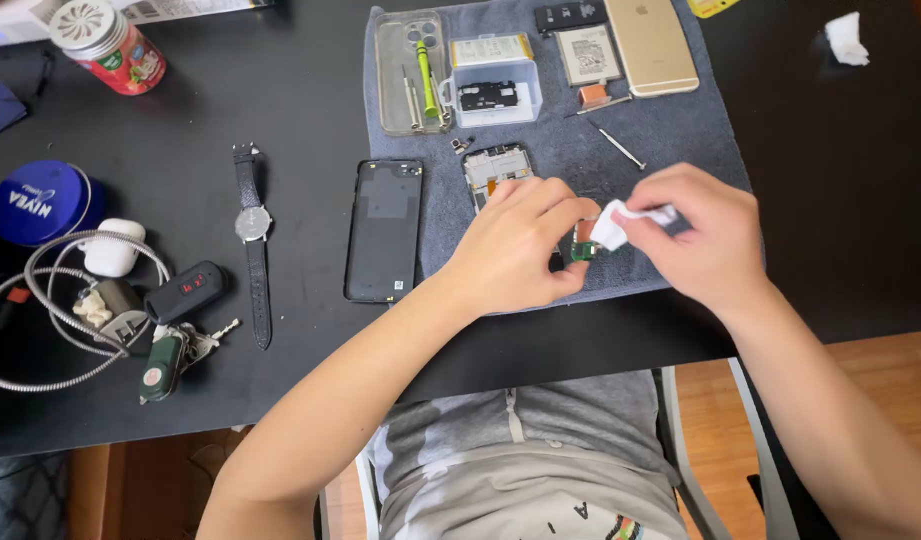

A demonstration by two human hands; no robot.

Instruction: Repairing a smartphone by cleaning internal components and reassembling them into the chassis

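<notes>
My left hand (515,250) pinches a small green circuit board (583,250) over a grey cloth mat (680,140). My right hand (705,235) holds a small white wipe (615,222) pressed against that board. An opened phone body (495,165) lies on the mat, partly hidden under my left hand. A black phone back cover (384,230) lies just left of the mat.
On the mat: a clear case with screwdrivers (412,70), a small plastic box (493,80), a battery (587,53), a gold phone (650,42). On the black desk: a wristwatch (252,240), keys (175,340), a blue tin (38,200), a cable (40,300), a crumpled tissue (845,38).
</notes>
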